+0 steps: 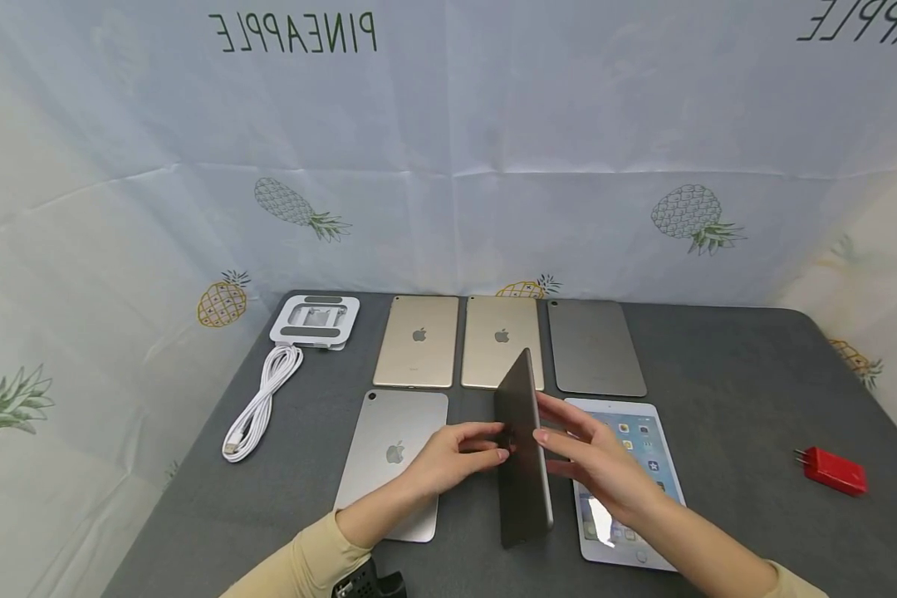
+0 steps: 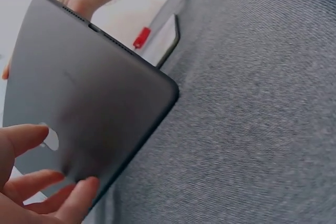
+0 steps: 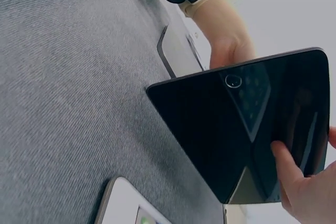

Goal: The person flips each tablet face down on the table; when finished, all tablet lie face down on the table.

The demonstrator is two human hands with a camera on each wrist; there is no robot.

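Note:
A dark grey tablet [image 1: 523, 465] stands on its long edge on the grey table [image 1: 747, 382], held upright between both hands. My left hand [image 1: 459, 455] presses fingertips and thumb against its grey back [image 2: 89, 93]; those fingers [image 2: 31, 190] lie fairly straight. My right hand [image 1: 594, 461] is on the black screen side [image 3: 247, 129], its thumb [image 3: 289, 169] on the glass and a fingertip over the tablet's far edge. The screen is off, with the home button showing.
Lying flat are two gold tablets [image 1: 416, 340] [image 1: 502, 336], a grey one [image 1: 596, 347], a silver one [image 1: 389, 473] under my left forearm, and a white one [image 1: 639, 498] lit, screen up. A white cable [image 1: 262, 403], a stand [image 1: 316, 321], and a red charger [image 1: 833, 471] lie nearby.

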